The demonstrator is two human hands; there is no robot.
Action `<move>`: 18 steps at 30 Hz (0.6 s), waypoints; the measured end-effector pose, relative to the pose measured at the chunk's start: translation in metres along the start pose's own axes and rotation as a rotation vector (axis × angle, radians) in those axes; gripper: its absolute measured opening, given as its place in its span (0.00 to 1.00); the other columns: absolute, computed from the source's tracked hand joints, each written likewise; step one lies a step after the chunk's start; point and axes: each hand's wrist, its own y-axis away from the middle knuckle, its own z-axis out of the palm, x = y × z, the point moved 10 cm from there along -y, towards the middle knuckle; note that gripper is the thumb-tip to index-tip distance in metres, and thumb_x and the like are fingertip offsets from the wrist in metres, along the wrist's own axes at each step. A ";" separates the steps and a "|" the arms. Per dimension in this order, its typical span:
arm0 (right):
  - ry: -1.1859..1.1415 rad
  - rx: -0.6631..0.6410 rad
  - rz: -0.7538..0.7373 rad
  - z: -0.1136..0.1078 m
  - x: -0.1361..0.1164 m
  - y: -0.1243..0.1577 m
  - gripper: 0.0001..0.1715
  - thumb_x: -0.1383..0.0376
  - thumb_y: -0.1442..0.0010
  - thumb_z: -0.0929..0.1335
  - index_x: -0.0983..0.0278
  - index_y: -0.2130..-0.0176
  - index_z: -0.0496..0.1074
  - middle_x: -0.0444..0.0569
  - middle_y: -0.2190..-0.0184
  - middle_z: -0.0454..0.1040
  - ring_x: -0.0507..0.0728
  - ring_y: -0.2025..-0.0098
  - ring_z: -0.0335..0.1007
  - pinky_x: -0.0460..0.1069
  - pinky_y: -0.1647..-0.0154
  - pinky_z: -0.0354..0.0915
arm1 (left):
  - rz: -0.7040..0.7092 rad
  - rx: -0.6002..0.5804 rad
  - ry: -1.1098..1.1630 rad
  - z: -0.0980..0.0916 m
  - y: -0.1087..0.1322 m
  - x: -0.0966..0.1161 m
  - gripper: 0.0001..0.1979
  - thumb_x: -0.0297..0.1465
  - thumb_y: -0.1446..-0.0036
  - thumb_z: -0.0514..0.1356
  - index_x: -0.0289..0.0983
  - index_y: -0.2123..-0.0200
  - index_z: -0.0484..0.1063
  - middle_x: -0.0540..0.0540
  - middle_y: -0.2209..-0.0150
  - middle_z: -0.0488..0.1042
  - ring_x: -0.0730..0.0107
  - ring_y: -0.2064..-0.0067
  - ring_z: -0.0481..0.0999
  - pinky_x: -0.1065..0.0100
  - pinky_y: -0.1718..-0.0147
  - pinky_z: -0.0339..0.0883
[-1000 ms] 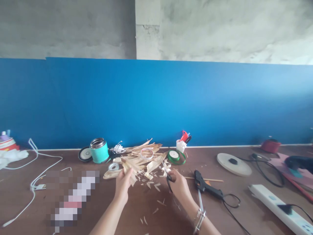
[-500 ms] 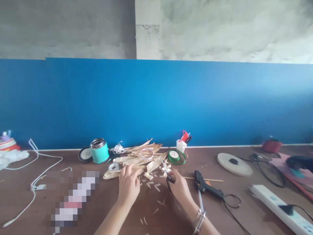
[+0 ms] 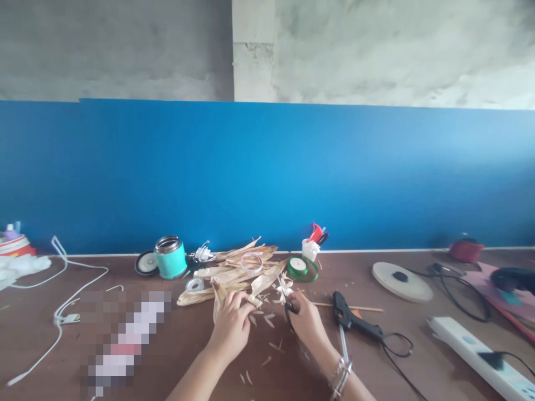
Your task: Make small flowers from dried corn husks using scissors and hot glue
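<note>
Spotter: Head view, both hands low at the middle of the brown table [image 3: 50, 356]. The left hand [image 3: 231, 327] is curled tight round a dried husk strip [image 3: 217, 297].

Caller: Where does the strip sit against the fingers?

Spotter: It runs under the knuckles and comes out on the thumb side. It stands up just left of the fingertips, and its top reaches the edge of the husk pile [image 3: 240, 267].

Caller: And the right hand [image 3: 308, 321]?

Spotter: Clenched on the scissors [image 3: 286, 299], fingers through the black loops, blades pointing up and away toward the pile. Whether the blades are parted I can't tell, they're too small.

Caller: How close are the two hands?

Spotter: The scissor blades sit right of the left fingertips, near but apart. Pale scraps [image 3: 267, 320] lie on the wood between the hands.

Caller: And around them?

Spotter: A black glue gun [image 3: 355, 322] lies just beside the right hand. A green ribbon spool [image 3: 301, 268] sits beyond the scissors, and a teal jar [image 3: 169, 258] stands left of the pile. There's a silver bracelet [image 3: 340, 374] on the right wrist.
</note>
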 end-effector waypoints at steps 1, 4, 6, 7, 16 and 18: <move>-0.004 -0.006 -0.001 0.001 0.000 0.000 0.10 0.70 0.52 0.64 0.60 0.67 0.70 0.44 0.79 0.75 0.54 0.79 0.68 0.44 0.78 0.54 | -0.006 0.004 0.007 0.000 0.000 -0.001 0.21 0.16 0.53 0.53 0.43 0.64 0.77 0.44 0.58 0.71 0.55 0.52 0.66 0.52 0.54 0.62; -0.035 -0.032 -0.009 0.004 0.001 -0.001 0.09 0.68 0.51 0.64 0.60 0.67 0.70 0.45 0.77 0.75 0.54 0.80 0.68 0.44 0.80 0.54 | -0.013 -0.011 0.011 0.004 0.000 -0.004 0.15 0.20 0.50 0.56 0.43 0.65 0.77 0.44 0.58 0.72 0.55 0.52 0.67 0.52 0.55 0.61; -0.048 -0.038 -0.013 0.005 0.002 -0.001 0.09 0.67 0.51 0.63 0.60 0.66 0.70 0.45 0.77 0.75 0.54 0.80 0.67 0.44 0.81 0.54 | -0.008 -0.028 -0.002 0.007 0.000 -0.004 0.14 0.21 0.49 0.56 0.44 0.66 0.78 0.43 0.58 0.72 0.54 0.52 0.66 0.52 0.55 0.60; -0.047 -0.033 -0.017 0.005 0.002 -0.001 0.09 0.67 0.51 0.63 0.60 0.66 0.70 0.44 0.78 0.74 0.54 0.81 0.67 0.44 0.81 0.54 | -0.007 -0.035 -0.008 0.008 0.000 -0.004 0.15 0.21 0.48 0.56 0.44 0.66 0.78 0.43 0.58 0.72 0.54 0.52 0.66 0.52 0.55 0.60; -0.049 0.003 -0.020 0.003 0.001 -0.002 0.07 0.65 0.50 0.64 0.60 0.67 0.68 0.45 0.78 0.74 0.55 0.79 0.69 0.46 0.77 0.58 | -0.038 -0.032 -0.001 0.009 0.000 -0.007 0.11 0.19 0.50 0.56 0.40 0.71 0.74 0.45 0.61 0.73 0.55 0.53 0.67 0.50 0.53 0.57; -0.059 -0.005 -0.021 0.004 0.000 -0.002 0.07 0.64 0.50 0.64 0.61 0.66 0.67 0.45 0.78 0.74 0.56 0.79 0.69 0.46 0.77 0.58 | -0.033 -0.043 0.015 0.010 0.000 -0.007 0.11 0.18 0.50 0.55 0.39 0.72 0.73 0.44 0.61 0.72 0.55 0.54 0.67 0.53 0.55 0.59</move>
